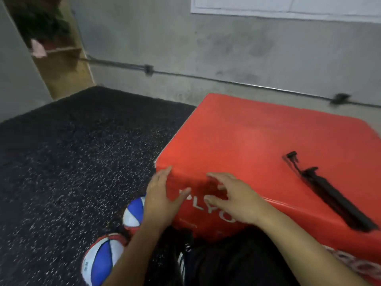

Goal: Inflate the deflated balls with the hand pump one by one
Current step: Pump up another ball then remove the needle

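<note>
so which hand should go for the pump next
Probably the right hand: the pump lies on the red box to its right, nearer than to the left hand, which is beside the balls.

Dim even light, motion blur, wide-angle distortion
</note>
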Tool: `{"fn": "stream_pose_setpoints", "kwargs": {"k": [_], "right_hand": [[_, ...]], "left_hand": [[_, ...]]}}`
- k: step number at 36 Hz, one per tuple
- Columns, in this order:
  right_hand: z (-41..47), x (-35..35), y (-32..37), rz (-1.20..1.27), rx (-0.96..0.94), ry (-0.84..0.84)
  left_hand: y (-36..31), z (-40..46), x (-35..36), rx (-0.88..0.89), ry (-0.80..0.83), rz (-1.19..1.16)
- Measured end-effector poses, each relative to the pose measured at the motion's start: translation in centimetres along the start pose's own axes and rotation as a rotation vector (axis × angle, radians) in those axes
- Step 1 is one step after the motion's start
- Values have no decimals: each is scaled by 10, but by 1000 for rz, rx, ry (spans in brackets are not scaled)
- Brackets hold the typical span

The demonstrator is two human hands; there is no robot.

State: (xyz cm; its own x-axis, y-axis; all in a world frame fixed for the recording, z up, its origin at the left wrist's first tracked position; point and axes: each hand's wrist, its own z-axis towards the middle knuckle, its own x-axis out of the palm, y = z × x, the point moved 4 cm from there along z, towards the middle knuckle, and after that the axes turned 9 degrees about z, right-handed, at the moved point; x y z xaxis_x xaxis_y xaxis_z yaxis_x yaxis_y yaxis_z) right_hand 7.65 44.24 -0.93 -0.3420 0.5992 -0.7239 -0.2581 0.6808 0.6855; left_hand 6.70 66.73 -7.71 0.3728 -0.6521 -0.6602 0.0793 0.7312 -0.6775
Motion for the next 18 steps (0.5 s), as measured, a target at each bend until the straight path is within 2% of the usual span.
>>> {"fn": "stream_pose_setpoints", "kwargs": {"k": [10,18], "right_hand": [[-168,-153,-103,93,172,-487],[-315,-213,-188,188,347,-847]], "left_hand": [[-252,-3,94,488,211,-176],[-410,-73,173,812,411,-199]]}}
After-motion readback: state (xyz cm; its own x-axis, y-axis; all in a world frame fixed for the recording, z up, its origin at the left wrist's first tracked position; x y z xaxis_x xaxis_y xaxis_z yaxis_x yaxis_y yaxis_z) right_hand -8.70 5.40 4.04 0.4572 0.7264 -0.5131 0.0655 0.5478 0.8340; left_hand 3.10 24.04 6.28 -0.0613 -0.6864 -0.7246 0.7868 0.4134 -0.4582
